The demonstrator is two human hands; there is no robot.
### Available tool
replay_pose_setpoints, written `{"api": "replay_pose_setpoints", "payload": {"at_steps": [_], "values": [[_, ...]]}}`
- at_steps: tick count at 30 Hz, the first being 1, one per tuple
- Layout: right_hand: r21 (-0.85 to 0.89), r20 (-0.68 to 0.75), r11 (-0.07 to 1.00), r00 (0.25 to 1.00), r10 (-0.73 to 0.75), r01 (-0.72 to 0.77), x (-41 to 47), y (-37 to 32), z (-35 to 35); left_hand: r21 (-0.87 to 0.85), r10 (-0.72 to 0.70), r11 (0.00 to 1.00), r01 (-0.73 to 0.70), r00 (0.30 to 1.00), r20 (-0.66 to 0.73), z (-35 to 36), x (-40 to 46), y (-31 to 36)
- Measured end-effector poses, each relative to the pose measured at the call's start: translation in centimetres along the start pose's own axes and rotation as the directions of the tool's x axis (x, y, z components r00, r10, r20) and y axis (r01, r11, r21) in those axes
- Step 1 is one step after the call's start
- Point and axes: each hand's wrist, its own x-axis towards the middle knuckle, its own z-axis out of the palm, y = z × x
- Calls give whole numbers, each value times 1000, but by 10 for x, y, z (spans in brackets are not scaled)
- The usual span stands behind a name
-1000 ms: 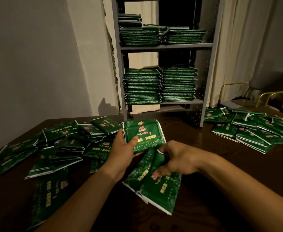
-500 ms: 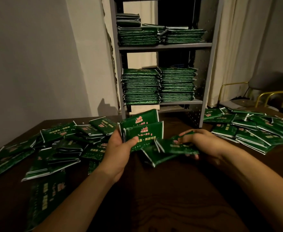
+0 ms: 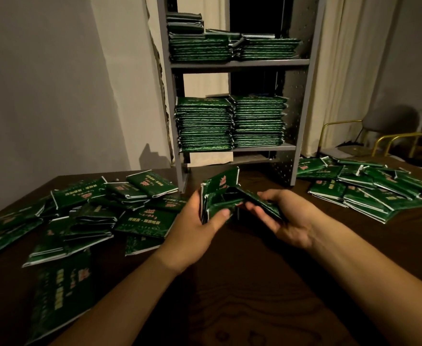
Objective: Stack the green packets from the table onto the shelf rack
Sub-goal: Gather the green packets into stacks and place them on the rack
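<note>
Your left hand (image 3: 195, 228) grips a small bundle of green packets (image 3: 217, 193), thumb curled across the near face and fingers hidden behind, so the bundle stands nearly upright on its long edge above the table (image 3: 242, 283). Its long axis runs roughly left to right, tipped a little upward toward the right, and its printed faces look back at you.

Your right hand (image 3: 287, 218) sits just right of that grip, palm up, fingers curled under another packet (image 3: 262, 203) with the thumb over its top. That packet lies tilted, its long axis slanting down from the bundle toward your right palm, and its upper end touches the bundle.

Left of your grip, a loose heap of packets (image 3: 92, 211) spreads over the table, lying flat at mixed angles, some overlapping. One long packet (image 3: 60, 290) lies nearest you on that side, its long axis pointing away from you. Well right of your right hand, a second scatter of packets (image 3: 369, 188) covers the far table corner.

Straight beyond your hands the grey shelf rack (image 3: 302, 101) stands on the table. Its lower shelf carries two tall stacks (image 3: 230, 123) side by side, and its upper shelf carries shorter stacks (image 3: 230, 47), every packet flat with long edges facing you.
</note>
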Motion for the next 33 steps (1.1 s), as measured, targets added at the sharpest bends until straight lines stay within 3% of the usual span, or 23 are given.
{"api": "replay_pose_setpoints", "payload": {"at_steps": [2, 3, 4, 5, 7, 10, 14, 16, 19, 23, 26, 30, 33], "values": [[-387, -129, 905, 961, -245, 178, 3, -1, -4, -15, -42, 999, 40, 990, -138, 0, 3, -3], [-554, -171, 782, 880, -442, 285, 5, -4, -7, -66, -67, 996, 56, 980, -186, -3, 3, -3], [-588, -167, 712, 804, -570, 383, 7, -7, -11, -115, -96, 991, 72, 970, -225, -6, 5, -5], [-520, -133, 718, 787, -603, 463, 6, -9, -14, -154, -136, 983, 99, 958, -253, -9, 8, -8], [-329, 42, 801, 855, -517, 500, 3, -8, -17, -209, -204, 967, 148, 940, -275, -12, 11, -17], [-412, 251, 754, 859, -446, 512, 1, 1, -13, -268, -251, 947, 175, 927, -278, -12, 10, -13], [-546, 169, 625, 804, -570, 558, 13, 21, -1, -341, -234, 917, 206, 971, -43, -7, 1, 1], [-487, 168, 666, 808, -564, 566, 15, 27, 6, -258, -183, 950, 179, 983, 7, -1, 0, 0], [-388, 290, 737, 832, -473, 554, 9, 19, 3, -190, -139, 973, 130, 990, -35, 0, 3, -7], [-481, 413, 582, 755, -510, 656, 5, 7, -13, -158, -86, 985, 72, 993, -84, -6, 4, -11], [-567, 461, 516, 766, -448, 642, 5, 11, -15, -54, 6, 998, -12, 992, -124, -6, 3, -7], [-517, 413, 629, 813, -410, 580, 7, 15, -16, -70, -6, 998, -3, 991, -135, -2, 5, -6], [-591, 348, 576, 823, -449, 565, 8, 17, -15, -113, -51, 993, 34, 987, -155, 3, 8, -3]]}}
